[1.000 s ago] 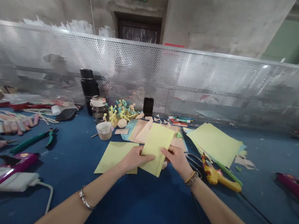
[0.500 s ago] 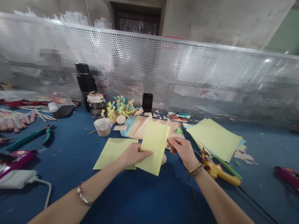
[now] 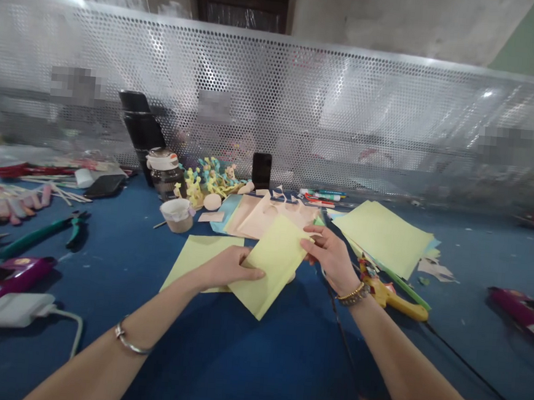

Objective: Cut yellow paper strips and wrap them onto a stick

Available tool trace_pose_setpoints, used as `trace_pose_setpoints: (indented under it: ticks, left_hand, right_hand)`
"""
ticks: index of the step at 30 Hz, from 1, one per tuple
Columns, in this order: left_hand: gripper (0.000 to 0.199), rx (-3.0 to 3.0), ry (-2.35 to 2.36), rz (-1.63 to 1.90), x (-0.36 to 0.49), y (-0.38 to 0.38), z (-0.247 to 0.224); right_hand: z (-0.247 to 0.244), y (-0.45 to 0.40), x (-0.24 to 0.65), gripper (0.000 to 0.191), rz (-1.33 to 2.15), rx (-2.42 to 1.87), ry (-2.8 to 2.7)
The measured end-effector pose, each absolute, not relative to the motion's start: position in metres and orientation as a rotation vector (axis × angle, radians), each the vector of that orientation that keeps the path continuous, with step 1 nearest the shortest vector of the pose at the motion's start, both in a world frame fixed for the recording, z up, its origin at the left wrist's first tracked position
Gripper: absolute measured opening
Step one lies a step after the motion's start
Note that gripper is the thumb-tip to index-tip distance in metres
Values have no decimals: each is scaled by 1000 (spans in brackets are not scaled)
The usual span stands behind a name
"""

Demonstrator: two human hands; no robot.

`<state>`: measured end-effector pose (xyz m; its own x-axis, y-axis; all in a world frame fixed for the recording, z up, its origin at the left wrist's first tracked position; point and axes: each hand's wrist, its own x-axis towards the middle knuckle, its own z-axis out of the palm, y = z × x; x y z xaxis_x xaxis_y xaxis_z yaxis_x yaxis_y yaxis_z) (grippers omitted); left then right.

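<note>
A folded sheet of yellow paper (image 3: 273, 265) is held up between both hands, tilted to the right, with a narrow strip folded along its right edge. My left hand (image 3: 231, 266) grips its left side, thumb on top and the other fingers hidden underneath. At the upper right corner, my right hand (image 3: 330, 254) pinches the paper between thumb and fingers. Another yellow sheet (image 3: 193, 256) lies flat on the blue table, beneath and to the left of my left hand. Behind the held paper are pale pink sheets (image 3: 266, 215) with cut-out edges.
A stack of yellow paper (image 3: 384, 234) lies to the right, with a yellow glue gun (image 3: 402, 303) and its cord before it. On the left are green-handled pliers (image 3: 37, 237), a purple power strip (image 3: 6, 281), a small white cup (image 3: 177, 216) and a dark jar (image 3: 164, 176). A phone (image 3: 261, 170) stands behind.
The held yellow paper has turned clockwise, its top leaning right. My right hand has moved from beside the right edge to pinching the upper corner. The view has tipped slightly down.
</note>
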<state>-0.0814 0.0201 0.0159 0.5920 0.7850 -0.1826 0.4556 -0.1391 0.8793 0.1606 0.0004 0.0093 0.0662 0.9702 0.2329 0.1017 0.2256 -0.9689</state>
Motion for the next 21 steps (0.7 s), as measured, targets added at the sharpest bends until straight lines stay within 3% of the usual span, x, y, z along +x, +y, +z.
trace_pose_setpoints:
  ticks: [6, 11, 16, 21]
  left_hand:
    - [57, 2033, 1195, 521, -102, 33, 29]
    - [50, 2160, 1258, 347, -102, 38, 26]
    - [55, 2288, 1230, 366, -97, 37, 27]
    - [30, 2245, 1223, 399, -100, 24, 36]
  right_hand:
    - [20, -15, 168, 53, 980, -1210, -1657]
    - [9, -28, 176, 49, 1088, -1387, -1852]
    - [2, -36, 191, 29, 636, -1536, -2088]
    - [13, -39, 191, 19, 606, -1492, -2102]
